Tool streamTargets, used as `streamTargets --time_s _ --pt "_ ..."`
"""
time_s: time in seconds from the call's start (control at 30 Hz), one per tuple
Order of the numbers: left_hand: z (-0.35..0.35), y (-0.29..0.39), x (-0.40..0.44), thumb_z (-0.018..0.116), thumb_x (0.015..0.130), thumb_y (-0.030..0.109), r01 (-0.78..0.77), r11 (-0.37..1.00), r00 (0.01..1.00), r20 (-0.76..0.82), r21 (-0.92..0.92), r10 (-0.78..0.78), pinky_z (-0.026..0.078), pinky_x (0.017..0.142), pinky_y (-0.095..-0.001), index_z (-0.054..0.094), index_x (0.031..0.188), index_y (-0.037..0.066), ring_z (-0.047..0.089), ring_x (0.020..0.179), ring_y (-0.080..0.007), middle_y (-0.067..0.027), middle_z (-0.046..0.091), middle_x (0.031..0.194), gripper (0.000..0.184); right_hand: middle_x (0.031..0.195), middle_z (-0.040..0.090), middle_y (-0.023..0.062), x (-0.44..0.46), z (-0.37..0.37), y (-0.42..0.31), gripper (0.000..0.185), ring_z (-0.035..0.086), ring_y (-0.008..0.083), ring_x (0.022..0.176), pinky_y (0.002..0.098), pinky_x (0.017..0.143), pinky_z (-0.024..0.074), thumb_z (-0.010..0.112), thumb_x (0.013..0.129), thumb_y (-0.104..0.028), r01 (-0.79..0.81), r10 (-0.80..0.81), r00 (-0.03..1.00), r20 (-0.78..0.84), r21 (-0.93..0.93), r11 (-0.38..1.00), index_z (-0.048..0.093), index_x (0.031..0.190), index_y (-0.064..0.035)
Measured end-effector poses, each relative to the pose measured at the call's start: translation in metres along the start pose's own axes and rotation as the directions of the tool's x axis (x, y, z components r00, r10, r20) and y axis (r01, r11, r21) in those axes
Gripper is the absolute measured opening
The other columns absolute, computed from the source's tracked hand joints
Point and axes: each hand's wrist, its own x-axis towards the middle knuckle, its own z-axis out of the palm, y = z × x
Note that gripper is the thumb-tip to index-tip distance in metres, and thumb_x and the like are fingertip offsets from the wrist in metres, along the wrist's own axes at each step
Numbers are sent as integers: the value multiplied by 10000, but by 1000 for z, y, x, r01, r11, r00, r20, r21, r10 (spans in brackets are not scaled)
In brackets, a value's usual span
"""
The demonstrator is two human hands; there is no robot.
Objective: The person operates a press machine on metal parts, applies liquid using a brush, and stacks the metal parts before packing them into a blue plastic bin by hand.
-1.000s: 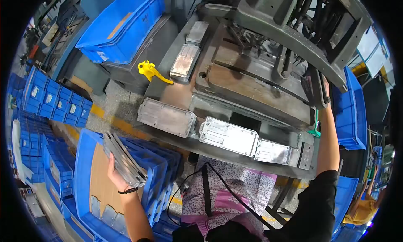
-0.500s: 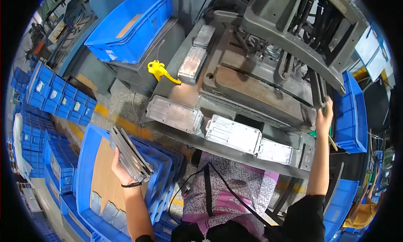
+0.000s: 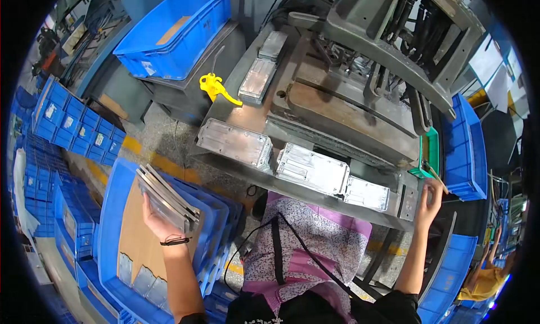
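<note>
My left hand (image 3: 160, 221) is closed around a stack of flat grey metal plates (image 3: 167, 197), held tilted above a blue crate (image 3: 107, 234). Cardboard and several metal plates (image 3: 151, 284) lie in that crate. At the bench's right end, my right hand (image 3: 430, 203) has its thumb and fingers curled together; anything between them is too small to make out. Just beyond it are a green bin (image 3: 431, 149) and a thin wooden stick (image 3: 436, 178). Along the bench's front edge lie metal housings (image 3: 312, 169), (image 3: 235, 143), with a smaller one (image 3: 367, 193) beside them.
A heavy press-like machine (image 3: 388, 54) stands over the bench's metal bed (image 3: 337, 113). Two more housings (image 3: 259, 79), (image 3: 273, 44) and a yellow air gun (image 3: 214, 88) are at the left. Blue crates (image 3: 169, 37), (image 3: 466, 149) stand on both sides. Another person (image 3: 484, 282) is at far right.
My right hand has drawn back towards me from beside the green bin, which now shows. My left hand and its plates have shifted slightly left and up.
</note>
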Motion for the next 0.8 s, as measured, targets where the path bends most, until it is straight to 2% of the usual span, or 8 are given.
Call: streamTargets --time_s 0.1,0.17,0.2,0.3,0.43,0.5,0.7,0.8 --pt "7 4 -3 468 978 356 2 1000 1000 -12 7 -2 495 840 -356 583 1219 33 621 959 -241 -111 648 1091 419 1047 626 105 -14 18 -13 105 565 177 969 292 842 432 527 938 -19 -16 16 1000 16 -18 1000 578 1027 2" --pt "4 8 -5 460 976 412 73 997 983 167 31 -77 508 758 -354 595 1184 47 616 893 -230 -97 648 1035 441 1055 633 122 -21 25 -23 121 575 226 968 299 830 432 546 908 -3 29 -27 999 29 -84 996 578 1025 2" --pt "18 5 -8 457 966 476 27 1000 998 65 5 -27 508 699 -346 595 1167 59 610 853 -217 -86 642 1011 483 1067 624 131 -23 27 -27 133 568 265 991 329 859 433 550 895 9 8 -4 999 43 -85 996 574 1026 1" --pt "10 5 -3 422 996 432 83 995 983 171 -47 -74 523 696 -314 480 1354 56 599 856 -183 -53 620 1061 523 1102 607 143 -30 35 -29 156 549 318 1041 376 908 424 554 887 9 -2 12 997 79 -130 991 565 1042 -3" --pt "27 7 -14 421 994 455 120 989 989 77 92 -127 526 691 -309 469 1372 63 603 862 -170 -37 623 1057 546 1148 587 145 -34 35 -31 183 516 345 1099 412 951 399 556 898 -23 40 -8 990 139 -227 973 556 1081 -12" --pt "26 -1 -10 494 957 479 81 997 997 -21 11 -81 516 668 -341 577 1192 74 618 771 -210 -89 644 957 476 1155 584 145 -36 36 -32 185 515 345 1100 419 953 396 555 899 -33 22 8 992 128 -230 973 562 1084 -15" --pt "12 1 -10 422 990 469 126 985 971 189 114 -146 527 714 -317 501 1353 99 617 905 -159 -22 635 1073 525 1162 572 155 -36 41 -42 198 508 359 1096 421 940 402 559 887 -22 21 33 982 187 -276 961 561 1084 -12" --pt "10 -1 -6 413 990 472 84 986 993 74 144 -95 523 737 -334 526 1329 110 622 932 -167 -28 637 1098 508 1145 574 157 -38 42 -36 199 516 353 1098 408 948 407 571 890 -37 11 47 983 176 -313 950 562 1085 1"
